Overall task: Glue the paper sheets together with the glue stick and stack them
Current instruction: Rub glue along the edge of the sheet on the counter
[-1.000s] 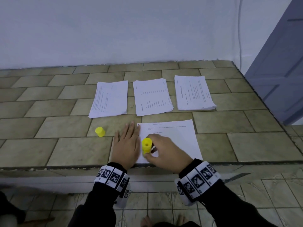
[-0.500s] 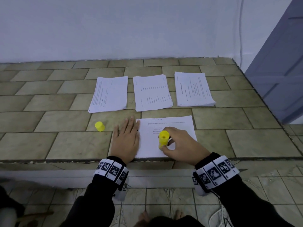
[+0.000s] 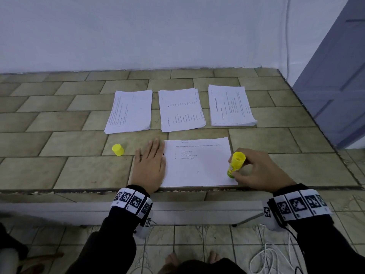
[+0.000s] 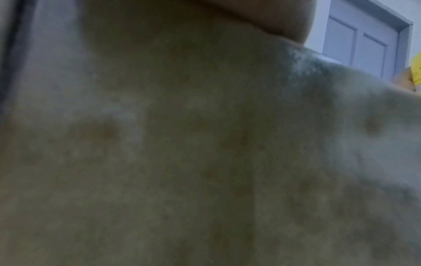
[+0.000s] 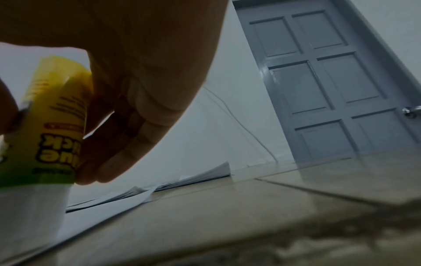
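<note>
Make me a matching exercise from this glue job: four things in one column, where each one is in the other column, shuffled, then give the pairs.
1. glue stick
2. yellow cap
3. left hand
4. three paper stacks

A. in a row near the wall
B. flat on the near sheet's left edge
C. alone on the tiles, left of both hands
D. gripped in the right hand, nozzle down on the sheet

Pairs: 1-D, 2-C, 3-B, 4-A

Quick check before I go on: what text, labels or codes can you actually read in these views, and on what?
"...ue" and "...ck", upside down and partly hidden by fingers: glue stick label in right hand.
Small print on that label: blurred.
Printed lines on the sheet under left hand: too small.
Print on the three stacks: too small.
Square coded markers, no words: wristbands.
Cap: no text.
</note>
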Available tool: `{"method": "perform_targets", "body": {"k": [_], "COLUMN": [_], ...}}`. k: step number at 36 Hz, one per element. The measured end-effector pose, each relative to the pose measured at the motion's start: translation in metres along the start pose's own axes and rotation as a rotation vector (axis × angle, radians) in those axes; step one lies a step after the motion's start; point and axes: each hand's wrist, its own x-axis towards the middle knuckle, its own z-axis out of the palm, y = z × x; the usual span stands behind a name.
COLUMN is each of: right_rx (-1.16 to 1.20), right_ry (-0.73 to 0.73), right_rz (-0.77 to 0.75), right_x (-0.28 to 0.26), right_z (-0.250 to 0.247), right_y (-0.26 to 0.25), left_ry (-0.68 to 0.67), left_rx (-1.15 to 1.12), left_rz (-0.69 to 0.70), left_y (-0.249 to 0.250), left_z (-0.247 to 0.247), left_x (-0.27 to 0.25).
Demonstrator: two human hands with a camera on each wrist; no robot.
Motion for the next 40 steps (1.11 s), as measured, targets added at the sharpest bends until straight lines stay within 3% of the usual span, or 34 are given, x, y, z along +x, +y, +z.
{"method": "perform_targets", "body": {"k": [6,14,22,28,40], "right_rx": [0.028,0.183,0.074,0.046,-0.093], "right_ry": [0.023,-0.182,-0.297,-0.338,-0.205], "right_rz": [-0.051,-0.057,-0.170,-0.166,0.030], "right_x": [0.013,0.050,0.070,0.080,0.135], "right_z": [0.010,0.060,0.093,0.092,0.081], "right_y": [-0.013,-0.057,-0.077,-0.074,-0.064], "left_ry": [0.016,0.003,-0.006,-0.007,0.020], "left_rx": [-0.019,-0.003,-0.010,-0.002,-0.031], "left_rz": [-0.005,0.006,0.061,0.048,0.027], "left_y": [-0.001,-0.001,-0.009,-0.011,-0.004], "left_z": [0.001,0.000,0.004,0.007,0.001], "left_x": [0.001,0.000,0.001,0.002,0.000]}}
